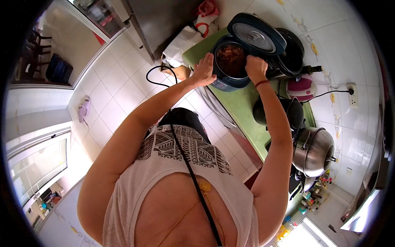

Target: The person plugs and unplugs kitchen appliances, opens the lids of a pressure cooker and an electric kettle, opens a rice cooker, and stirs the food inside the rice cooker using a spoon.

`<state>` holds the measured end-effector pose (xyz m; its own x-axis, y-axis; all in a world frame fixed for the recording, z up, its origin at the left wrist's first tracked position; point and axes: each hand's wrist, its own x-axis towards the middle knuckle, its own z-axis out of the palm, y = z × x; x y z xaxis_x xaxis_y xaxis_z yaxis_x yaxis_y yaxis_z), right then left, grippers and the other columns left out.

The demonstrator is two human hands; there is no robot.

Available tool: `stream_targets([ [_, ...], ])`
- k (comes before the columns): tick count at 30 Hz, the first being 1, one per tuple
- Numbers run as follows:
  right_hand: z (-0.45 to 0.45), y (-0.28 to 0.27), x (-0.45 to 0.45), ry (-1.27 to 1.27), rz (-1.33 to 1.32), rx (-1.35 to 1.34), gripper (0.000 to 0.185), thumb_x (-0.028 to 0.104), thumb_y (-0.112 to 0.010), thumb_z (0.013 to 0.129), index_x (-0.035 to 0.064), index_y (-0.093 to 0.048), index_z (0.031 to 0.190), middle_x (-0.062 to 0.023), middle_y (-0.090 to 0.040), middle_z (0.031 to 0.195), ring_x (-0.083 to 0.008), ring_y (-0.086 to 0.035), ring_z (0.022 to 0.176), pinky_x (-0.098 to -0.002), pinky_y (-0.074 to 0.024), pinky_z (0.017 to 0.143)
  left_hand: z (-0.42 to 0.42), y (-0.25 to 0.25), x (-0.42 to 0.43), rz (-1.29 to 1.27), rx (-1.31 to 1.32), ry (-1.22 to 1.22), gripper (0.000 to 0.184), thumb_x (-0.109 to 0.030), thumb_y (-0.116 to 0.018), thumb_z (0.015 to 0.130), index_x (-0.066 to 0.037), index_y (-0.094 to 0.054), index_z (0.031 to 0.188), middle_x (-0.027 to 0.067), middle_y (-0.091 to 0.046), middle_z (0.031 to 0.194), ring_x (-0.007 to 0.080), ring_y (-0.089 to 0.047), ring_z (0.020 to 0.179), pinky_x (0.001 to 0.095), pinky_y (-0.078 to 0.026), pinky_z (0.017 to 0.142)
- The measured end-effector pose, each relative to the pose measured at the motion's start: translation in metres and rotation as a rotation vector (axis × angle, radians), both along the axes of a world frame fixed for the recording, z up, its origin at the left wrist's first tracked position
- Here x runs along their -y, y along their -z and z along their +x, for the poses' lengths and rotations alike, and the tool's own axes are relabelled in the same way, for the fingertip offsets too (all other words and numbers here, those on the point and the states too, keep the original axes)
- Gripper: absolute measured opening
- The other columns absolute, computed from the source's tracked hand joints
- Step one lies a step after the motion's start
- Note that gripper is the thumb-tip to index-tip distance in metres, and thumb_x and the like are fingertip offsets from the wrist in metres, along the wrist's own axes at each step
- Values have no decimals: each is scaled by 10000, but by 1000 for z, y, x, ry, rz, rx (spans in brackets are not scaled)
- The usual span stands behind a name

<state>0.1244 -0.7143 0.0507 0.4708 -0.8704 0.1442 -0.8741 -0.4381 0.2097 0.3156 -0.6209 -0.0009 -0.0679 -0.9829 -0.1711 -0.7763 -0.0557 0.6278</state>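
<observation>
A dark blue cooker (227,85) stands on the green counter with its lid (257,33) raised. Reddish-brown food (231,58) fills part of its round inner pot. At the cooker's left side is my left hand (203,71), its fingers stretched out and touching or close to the outer wall. My right hand (256,68), with a red band at the wrist, is curled closed at the right rim of the pot. What it grips, if anything, is hidden under the fingers.
The green counter (243,108) also bears a dark pot (293,53), a bottle (311,69), a pink and white appliance (300,87), another dark pot (288,113) and a steel domed pot (317,151). White bags (181,45) lie left of the counter; a black cable (154,68) loops nearby.
</observation>
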Motion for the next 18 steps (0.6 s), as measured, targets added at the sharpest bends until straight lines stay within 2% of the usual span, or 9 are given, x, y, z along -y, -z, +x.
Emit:
stream_targets([
  [2,0,15,-5,-81,33,-31,53,108,-584,676,64,-610,690,-123,-589,646,-258,-595,626,-364,-481,492,0,-2,-2,-63,62,4,839,-238,-609,704,30,-92,1308,201,-135,1366,361,-237,1219,543,-270,918],
  [6,-4,23,-22,-159,137,13,61,93,-568,675,50,-603,701,-129,-585,633,-259,-592,621,-357,-482,491,0,0,-1,-69,60,8,840,-240,-606,708,30,-86,1310,198,-129,1370,358,-233,1222,541,-266,923],
  [8,-7,20,-34,-257,134,41,31,50,-539,633,57,-566,619,-135,-561,578,-291,-569,565,-382,-458,476,1,-1,-2,-50,74,14,841,-236,-606,707,30,-84,1310,193,-130,1371,353,-233,1223,536,-268,923],
  [10,-12,15,-36,-271,174,10,30,60,-541,634,61,-569,623,-135,-559,573,-287,-572,566,-383,-456,471,2,7,-1,-90,56,6,840,-234,-607,706,32,-86,1309,194,-133,1370,351,-236,1222,535,-272,919],
  [12,-19,7,-37,-438,237,-37,82,78,-540,681,29,-603,661,-142,-576,607,-258,-586,591,-369,-472,458,2,6,-2,-128,38,2,839,-232,-608,705,34,-88,1308,195,-136,1369,350,-239,1221,534,-276,914],
  [13,-20,2,-35,-436,236,-36,82,78,-540,681,29,-603,661,-142,-576,607,-258,-586,591,-369,-472,458,3,2,-2,-99,60,8,838,-231,-608,705,36,-90,1307,193,-139,1369,347,-244,1219,534,-280,909],
  [15,-21,-8,-31,-193,329,-262,74,84,-561,677,31,-609,657,-137,-579,605,-259,-586,576,-367,-474,455,2,-1,-3,-69,81,11,837,-230,-608,704,38,-91,1306,192,-142,1369,345,-249,1216,534,-285,904],
  [16,-18,-13,-30,-196,329,-261,74,84,-561,677,31,-609,657,-137,-579,605,-259,-586,576,-367,-474,455,2,0,-3,-76,84,8,835,-228,-607,704,39,-91,1305,189,-140,1370,349,-253,1213,535,-288,900],
  [18,-12,-18,-27,37,304,-213,90,138,-572,698,69,-607,652,-107,-588,638,-249,-591,638,-356,-482,488,2,0,-2,-83,88,-3,833,-226,-606,705,39,-91,1305,187,-138,1371,353,-256,1209,537,-291,896],
])
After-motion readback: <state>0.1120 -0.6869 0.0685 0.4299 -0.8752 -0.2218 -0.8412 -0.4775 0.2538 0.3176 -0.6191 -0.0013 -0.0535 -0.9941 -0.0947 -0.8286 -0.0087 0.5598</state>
